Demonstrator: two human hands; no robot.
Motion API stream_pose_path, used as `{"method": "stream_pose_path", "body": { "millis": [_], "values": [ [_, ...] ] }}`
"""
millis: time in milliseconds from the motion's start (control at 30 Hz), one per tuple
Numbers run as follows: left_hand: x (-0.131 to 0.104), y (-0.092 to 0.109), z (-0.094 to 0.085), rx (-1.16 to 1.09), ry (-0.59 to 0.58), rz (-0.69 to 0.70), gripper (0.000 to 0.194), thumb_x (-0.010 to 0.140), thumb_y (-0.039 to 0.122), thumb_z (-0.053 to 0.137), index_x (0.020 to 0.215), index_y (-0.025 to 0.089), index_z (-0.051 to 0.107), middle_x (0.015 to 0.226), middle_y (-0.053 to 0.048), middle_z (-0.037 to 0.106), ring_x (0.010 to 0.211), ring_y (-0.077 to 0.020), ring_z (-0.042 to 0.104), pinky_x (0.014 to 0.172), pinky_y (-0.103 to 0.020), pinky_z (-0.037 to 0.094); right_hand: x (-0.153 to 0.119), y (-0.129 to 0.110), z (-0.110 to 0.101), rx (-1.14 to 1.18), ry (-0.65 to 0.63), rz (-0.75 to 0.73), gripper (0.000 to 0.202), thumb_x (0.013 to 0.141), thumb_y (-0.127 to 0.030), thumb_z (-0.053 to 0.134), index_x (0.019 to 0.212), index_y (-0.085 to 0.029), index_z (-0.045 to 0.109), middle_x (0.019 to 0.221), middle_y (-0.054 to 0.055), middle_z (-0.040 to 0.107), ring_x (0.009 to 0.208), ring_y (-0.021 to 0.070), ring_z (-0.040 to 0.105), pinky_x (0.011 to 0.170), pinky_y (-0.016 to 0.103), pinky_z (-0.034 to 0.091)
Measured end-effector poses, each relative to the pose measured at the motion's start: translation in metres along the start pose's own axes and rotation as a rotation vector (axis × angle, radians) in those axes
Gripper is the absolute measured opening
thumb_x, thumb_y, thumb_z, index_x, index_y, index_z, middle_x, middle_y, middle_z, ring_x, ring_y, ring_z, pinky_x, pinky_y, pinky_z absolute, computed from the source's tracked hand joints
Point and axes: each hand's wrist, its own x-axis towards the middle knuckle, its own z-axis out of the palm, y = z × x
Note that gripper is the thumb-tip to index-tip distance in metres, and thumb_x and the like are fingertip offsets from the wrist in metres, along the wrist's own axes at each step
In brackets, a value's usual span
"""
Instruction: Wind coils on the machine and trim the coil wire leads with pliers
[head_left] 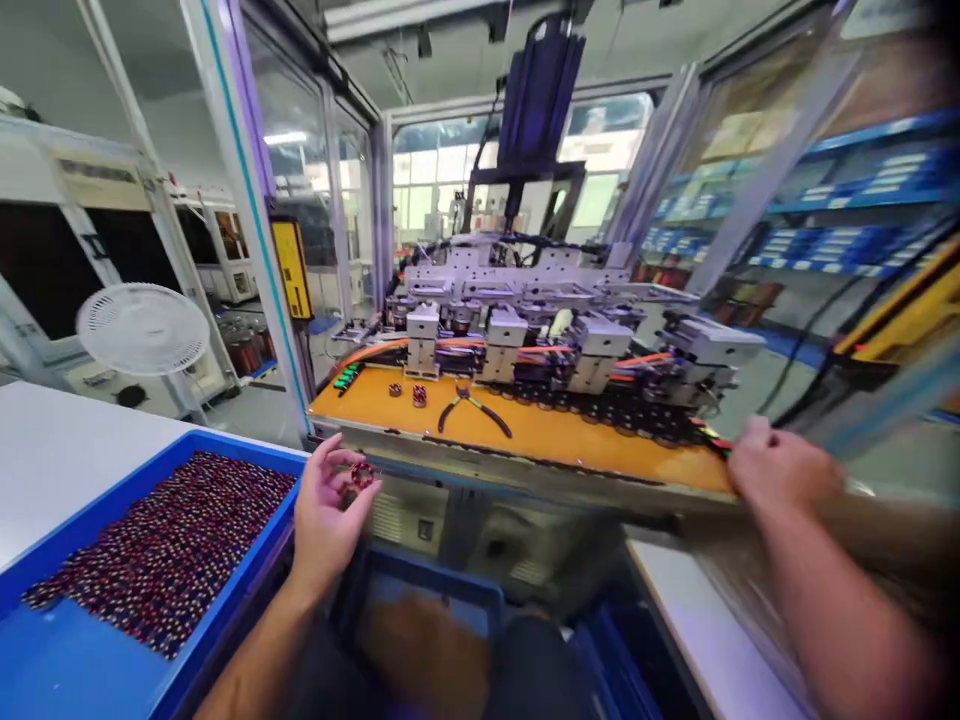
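My left hand [330, 510] pinches a small wound ring, like a motor stator [362, 474], between thumb and fingers, in front of the machine table's edge. It has red and dark segments around an open centre. My right hand [784, 465] is at the right end of the orange table top [547, 440], close to a small strip with green and red marks [712, 436]. Its fingers point down and are blurred, so what they touch is hidden. Two similar wound rings [419, 396] stand on the table top, beside pliers [472, 408] with dark handles spread apart.
A blue tray [247, 450] at left holds many wound rings. Behind the table top stands a machine with several grey blocks [506, 345] and a dark chain of round holders [600, 408]. Another blue bin [480, 592] is below; a white fan [142, 328] stands left.
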Motion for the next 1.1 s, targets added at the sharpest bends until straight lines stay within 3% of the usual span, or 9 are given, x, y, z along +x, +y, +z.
{"method": "stream_pose_path", "body": {
  "millis": [100,200,300,400,567,667,933,1000,1100],
  "values": [
    [-0.039,-0.001,-0.004,0.058,-0.047,0.011,0.064,0.072,0.019,0.081,0.128,0.023,0.051,0.102,-0.005,0.070,0.086,-0.0158,0.073,0.076,-0.026,0.063,-0.035,-0.020,-0.007,0.128,0.069,-0.097,0.052,0.096,-0.023,0.027,0.111,0.006,0.066,0.108,0.033,0.066,0.106,0.0391,0.065,0.087,0.052,0.051],
    [-0.062,-0.004,0.004,0.119,-0.147,0.050,0.063,0.077,0.017,0.078,0.133,0.023,0.049,0.108,-0.008,0.074,0.092,-0.0187,0.075,0.079,-0.029,0.065,-0.097,-0.049,-0.024,0.283,-0.004,-0.356,0.034,0.097,-0.033,0.046,0.113,-0.014,0.068,0.111,0.012,0.072,0.101,0.0219,0.068,0.090,0.034,0.055],
    [-0.075,-0.007,0.014,0.115,-0.238,0.080,0.063,0.081,0.013,0.073,0.137,0.024,0.047,0.115,-0.009,0.075,0.096,-0.0192,0.075,0.084,-0.031,0.065,-0.170,-0.075,-0.046,0.708,-0.281,-0.941,0.016,0.093,-0.029,0.064,0.105,-0.019,0.068,0.111,0.008,0.073,0.102,0.0190,0.068,0.093,0.033,0.056],
    [-0.083,-0.007,0.018,0.155,-0.288,0.120,0.062,0.082,0.011,0.072,0.138,0.025,0.048,0.118,-0.010,0.074,0.099,-0.0205,0.075,0.084,-0.034,0.065,-0.224,-0.084,-0.058,0.860,-0.509,-1.154,0.020,0.096,-0.024,0.061,0.111,-0.012,0.065,0.121,0.015,0.069,0.110,0.0178,0.067,0.095,0.028,0.056],
    [-0.096,0.000,0.009,0.254,-0.262,0.114,0.070,0.079,0.009,0.075,0.140,0.026,0.048,0.115,-0.007,0.074,0.097,-0.0185,0.074,0.082,-0.030,0.066,-0.252,-0.072,-0.041,0.861,-0.835,-1.084,0.021,0.100,-0.023,0.053,0.096,-0.012,0.071,0.082,0.006,0.072,0.072,0.0131,0.065,0.069,0.023,0.052],
    [-0.100,0.002,0.005,0.261,-0.248,0.112,0.075,0.076,0.006,0.078,0.141,0.028,0.048,0.112,-0.004,0.073,0.098,-0.0165,0.073,0.084,-0.027,0.064,-0.256,-0.067,-0.033,0.881,-1.008,-1.031,0.017,0.097,-0.019,0.058,0.093,-0.012,0.073,0.075,0.003,0.069,0.065,0.0102,0.061,0.062,0.021,0.045],
    [-0.092,0.002,0.017,0.047,-0.259,-0.123,0.071,0.072,0.003,0.079,0.133,0.028,0.053,0.102,-0.001,0.074,0.092,-0.0124,0.074,0.079,-0.019,0.063,-0.269,-0.048,-0.042,1.054,-1.517,-0.595,0.010,0.084,-0.013,0.063,0.080,-0.011,0.072,0.058,-0.001,0.061,0.051,0.0072,0.056,0.051,0.016,0.041],
    [-0.091,0.001,0.021,-0.002,-0.256,-0.160,0.067,0.073,0.003,0.079,0.131,0.029,0.055,0.103,0.000,0.075,0.094,-0.0129,0.074,0.080,-0.020,0.063,-0.266,-0.045,-0.040,1.110,-1.517,-0.476,0.005,0.081,-0.018,0.071,0.082,-0.013,0.071,0.063,0.000,0.065,0.055,0.0082,0.059,0.056,0.018,0.045],
    [-0.096,0.002,0.026,-0.030,-0.287,-0.142,0.067,0.077,0.002,0.075,0.133,0.033,0.054,0.109,0.001,0.076,0.099,-0.0130,0.074,0.085,-0.020,0.062,-0.258,-0.051,-0.037,1.188,-1.414,-0.201,0.024,0.069,-0.023,0.083,0.086,-0.015,0.068,0.076,0.001,0.068,0.064,0.0094,0.060,0.063,0.021,0.049]
  ]
}}
